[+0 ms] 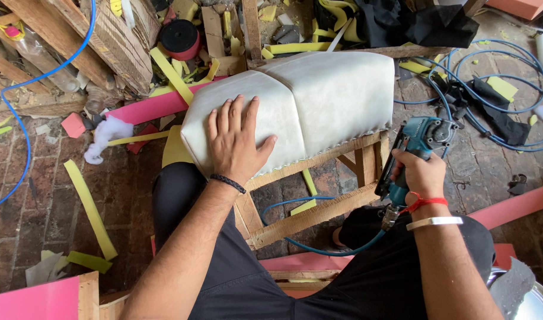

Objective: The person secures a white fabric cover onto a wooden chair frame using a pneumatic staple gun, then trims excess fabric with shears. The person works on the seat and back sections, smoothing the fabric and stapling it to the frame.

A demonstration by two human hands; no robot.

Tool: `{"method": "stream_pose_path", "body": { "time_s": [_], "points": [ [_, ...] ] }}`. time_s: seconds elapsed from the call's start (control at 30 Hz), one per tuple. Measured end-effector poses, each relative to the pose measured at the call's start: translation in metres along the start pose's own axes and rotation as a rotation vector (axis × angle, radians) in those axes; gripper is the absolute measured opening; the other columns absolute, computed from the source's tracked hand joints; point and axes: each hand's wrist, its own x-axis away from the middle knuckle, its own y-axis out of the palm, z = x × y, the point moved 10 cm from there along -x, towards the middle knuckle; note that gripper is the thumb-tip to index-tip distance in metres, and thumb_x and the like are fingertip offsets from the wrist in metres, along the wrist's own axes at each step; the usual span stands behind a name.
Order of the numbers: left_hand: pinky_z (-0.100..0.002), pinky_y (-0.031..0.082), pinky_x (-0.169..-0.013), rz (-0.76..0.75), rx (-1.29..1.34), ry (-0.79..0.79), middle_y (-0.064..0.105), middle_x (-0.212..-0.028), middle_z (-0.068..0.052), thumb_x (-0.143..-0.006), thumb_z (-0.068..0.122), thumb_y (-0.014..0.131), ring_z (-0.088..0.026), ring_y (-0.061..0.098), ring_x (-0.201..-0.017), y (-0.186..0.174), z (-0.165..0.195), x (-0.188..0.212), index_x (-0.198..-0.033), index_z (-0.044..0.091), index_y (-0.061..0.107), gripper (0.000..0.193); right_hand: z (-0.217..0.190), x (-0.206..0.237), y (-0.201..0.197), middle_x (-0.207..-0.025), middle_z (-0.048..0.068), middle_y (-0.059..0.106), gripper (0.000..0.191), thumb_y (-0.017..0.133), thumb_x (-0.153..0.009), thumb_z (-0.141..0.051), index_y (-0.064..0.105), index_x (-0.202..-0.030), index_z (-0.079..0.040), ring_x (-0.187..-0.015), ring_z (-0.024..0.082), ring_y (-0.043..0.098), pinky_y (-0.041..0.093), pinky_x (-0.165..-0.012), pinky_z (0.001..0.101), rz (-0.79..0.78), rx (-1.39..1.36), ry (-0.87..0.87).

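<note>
A cream upholstered cushion (pixel 319 101) sits on a bare wooden frame (pixel 319 210), tipped toward me between my knees. My left hand (pixel 235 139) lies flat on the cushion's near left part, fingers spread, pressing the fabric. My right hand (pixel 418 173) grips a teal pneumatic staple gun (pixel 417 142), whose nose sits at the cushion's lower right edge by the frame's wooden rail. A row of staples runs along that lower fabric edge. A blue air hose (pixel 319 248) leads from the gun's base under the frame.
Brick floor littered with yellow foam strips (pixel 90 210), pink foam pieces (pixel 153 108) and white stuffing (pixel 105 135). Coiled blue hoses (pixel 497 89) and black fabric (pixel 414 24) lie at the right back. Wooden pallets (pixel 76 41) stack at the left back.
</note>
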Motion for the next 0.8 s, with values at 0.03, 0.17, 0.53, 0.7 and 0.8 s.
{"method": "stream_pose_path", "body": {
  "time_s": [0.03, 0.17, 0.53, 0.7, 0.8],
  "points": [
    [-0.056, 0.018, -0.121, -0.002, 0.0, -0.001, 0.045, -0.153, -0.021, -0.083, 0.05, 0.077, -0.038, 0.039, -0.142, 0.0, 0.0, 0.0, -0.152, 0.01, 0.045, 0.086, -0.001, -0.003, 0.0, -0.071, 0.007, 0.064, 0.013, 0.075, -0.089, -0.003, 0.064, -0.093, 0.0, -0.056, 0.018, 0.061, 0.05, -0.049, 0.0325, 0.001, 0.057, -0.042],
    [-0.056, 0.018, -0.122, 0.001, 0.008, 0.0, 0.045, -0.153, -0.021, -0.083, 0.05, 0.076, -0.037, 0.038, -0.143, -0.001, 0.0, 0.001, -0.152, 0.01, 0.045, 0.086, -0.049, -0.006, 0.0, -0.081, 0.014, 0.071, 0.021, 0.08, -0.091, -0.011, 0.067, -0.104, 0.0, -0.063, 0.024, 0.065, 0.054, -0.057, 0.0396, 0.062, 0.58, -0.538],
    [-0.056, 0.019, -0.121, 0.006, -0.042, -0.006, 0.045, -0.153, -0.02, -0.084, 0.052, 0.073, -0.037, 0.039, -0.143, 0.003, -0.001, 0.001, -0.153, 0.012, 0.044, 0.085, -0.08, -0.036, 0.028, -0.11, 0.007, 0.075, 0.078, 0.084, -0.074, -0.01, 0.067, -0.148, -0.026, -0.101, 0.024, 0.07, 0.06, -0.087, 0.0398, 0.101, 1.226, -1.071],
    [-0.056, 0.018, -0.121, -0.021, -0.062, -0.028, 0.045, -0.153, -0.02, -0.084, 0.053, 0.072, -0.036, 0.039, -0.143, 0.009, -0.003, -0.001, -0.152, 0.013, 0.044, 0.084, -0.053, -0.086, 0.004, -0.101, 0.013, 0.076, 0.034, 0.087, -0.089, -0.02, 0.075, -0.118, -0.008, -0.085, 0.022, 0.073, 0.058, -0.079, 0.0385, 0.073, 0.737, -0.63],
    [-0.055, 0.018, -0.121, -0.044, -0.058, -0.032, 0.045, -0.154, -0.021, -0.086, 0.055, 0.072, -0.037, 0.039, -0.143, 0.012, -0.003, -0.003, -0.152, 0.011, 0.045, 0.084, -0.044, -0.096, -0.004, -0.09, 0.013, 0.076, 0.025, 0.086, -0.09, -0.021, 0.078, -0.106, -0.004, -0.078, 0.021, 0.071, 0.056, -0.074, 0.0373, 0.066, 0.605, -0.454]
  ]
}}
